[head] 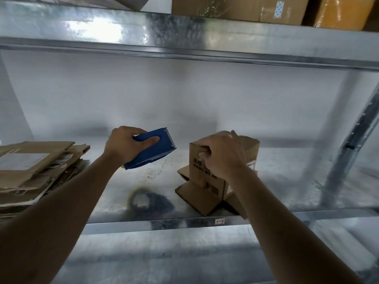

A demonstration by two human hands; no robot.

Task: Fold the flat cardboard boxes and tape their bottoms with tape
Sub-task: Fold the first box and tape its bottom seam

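Fingers (pixel 152 139) of the left hand (pixel 123 145) clamp a blue dispenser (pixel 152 153); right hand (pixel 222 153) grips the box (pixel 205 173) top on the shelf (pixel 123 201)

Two bare forearms are showing from the lower corners of the view, neither one wearing a sleeve, glove, watch, bracelet or band. The left hand (pixel 123 144) and the right hand (pixel 222 154) are showing no rings on the fingers (pixel 152 140) that are visible. The nails are looking short and unpainted where they are showing. The clothing above the forearms is lying out of view.
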